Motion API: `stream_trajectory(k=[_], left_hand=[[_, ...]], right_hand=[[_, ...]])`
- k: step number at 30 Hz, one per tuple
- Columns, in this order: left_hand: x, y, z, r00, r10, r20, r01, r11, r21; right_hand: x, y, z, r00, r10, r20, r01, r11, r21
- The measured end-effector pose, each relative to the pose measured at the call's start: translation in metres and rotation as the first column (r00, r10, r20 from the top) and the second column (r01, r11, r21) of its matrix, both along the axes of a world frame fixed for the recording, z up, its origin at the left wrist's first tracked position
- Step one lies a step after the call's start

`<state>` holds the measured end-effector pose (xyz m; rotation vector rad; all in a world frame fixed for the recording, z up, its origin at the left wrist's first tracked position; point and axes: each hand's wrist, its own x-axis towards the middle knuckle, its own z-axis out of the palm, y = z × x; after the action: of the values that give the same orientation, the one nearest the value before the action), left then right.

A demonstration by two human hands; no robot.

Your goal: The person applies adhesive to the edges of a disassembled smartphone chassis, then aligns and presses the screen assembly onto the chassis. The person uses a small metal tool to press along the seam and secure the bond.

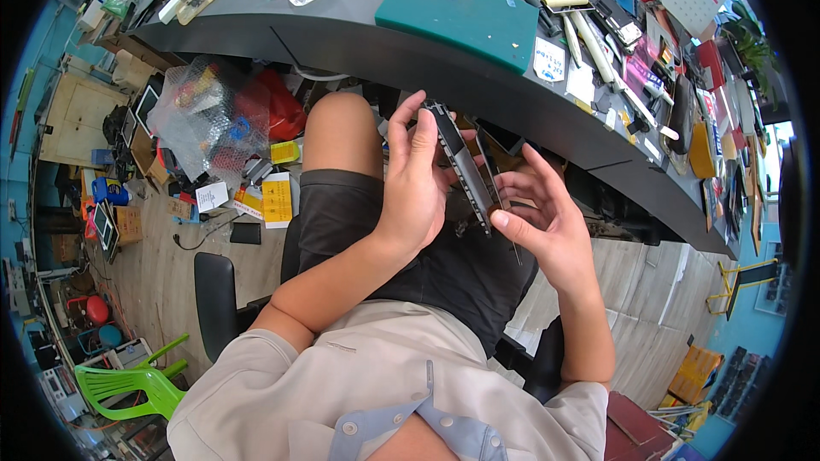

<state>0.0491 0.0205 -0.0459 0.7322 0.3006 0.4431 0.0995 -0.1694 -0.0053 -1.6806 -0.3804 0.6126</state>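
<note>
Above my lap, just off the desk's front edge, a slim dark electronic device is held tilted, nearly edge-on. Small metallic tabs line its left edge. A thin dark panel stands beside it, with a narrow gap between the two; whether they are joined is hidden. My left hand grips the device's left side, thumb up near the top end and some fingers behind it. My right hand has its thumb at the lower end, with the fingers bent behind the thin panel.
The grey desk curves ahead, bearing a green mat and crowded tools at the right. Bubble wrap and boxes lie at the left. Close by are a chair armrest and a green plastic chair.
</note>
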Motion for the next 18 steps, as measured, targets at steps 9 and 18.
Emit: stream_trajectory(k=[9, 18], left_hand=[[-0.002, -0.011, -0.009, 0.999, -0.041, 0.003, 0.041, 0.999, 0.005], [0.004, 0.005, -0.007, 0.999, 0.02, -0.034, -0.019, 1.0, 0.01]], right_hand=[[0.005, 0.007, 0.003, 0.997, -0.015, -0.074, 0.016, 1.0, 0.018], [0.008, 0.002, -0.004, 0.999, 0.034, -0.034, -0.034, 0.999, 0.0]])
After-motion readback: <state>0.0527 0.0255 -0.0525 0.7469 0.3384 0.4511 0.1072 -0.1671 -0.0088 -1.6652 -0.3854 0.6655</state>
